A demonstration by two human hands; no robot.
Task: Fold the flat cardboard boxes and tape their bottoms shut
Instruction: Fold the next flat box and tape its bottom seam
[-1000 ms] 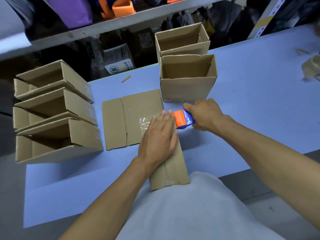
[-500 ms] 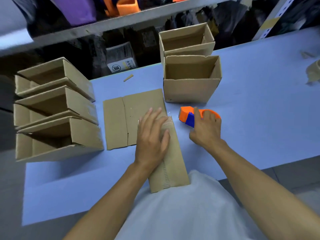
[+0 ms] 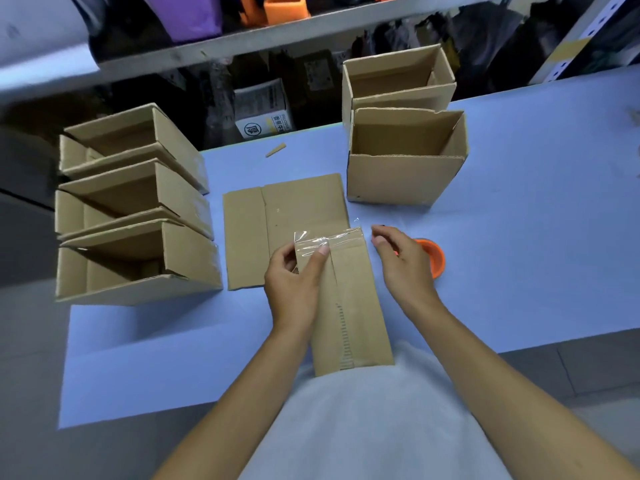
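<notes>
Head view shows the box [image 3: 349,306] standing bottom-up against my body, its taped seam running away from me under both hands. My left hand [image 3: 294,289] rests on the box's left side, fingers curled round that edge and the thumb laid on the tape [image 3: 327,241] where it crosses the far end. My right hand [image 3: 403,261] hovers just right of the far corner, fingers loosely curled and holding nothing; its fingertips are near the loose tape end that sticks out past the box. The dispenser [image 3: 433,259] lies on the tabletop [image 3: 519,271] just beyond and under that hand, let go.

The step, as I judge it, is smoothing down the tape's free end. To do it well I want the left thumb to keep the strip pinned on the seam while the right fingers fold the overhang down over the far edge onto the side wall, pressing from the middle outward so no wrinkle or bubble stays. The film already looks creased at the far end, so I would stroke it flat rather than lift it again. A flat blank [image 3: 284,230] waits just beyond my left hand.
</notes>
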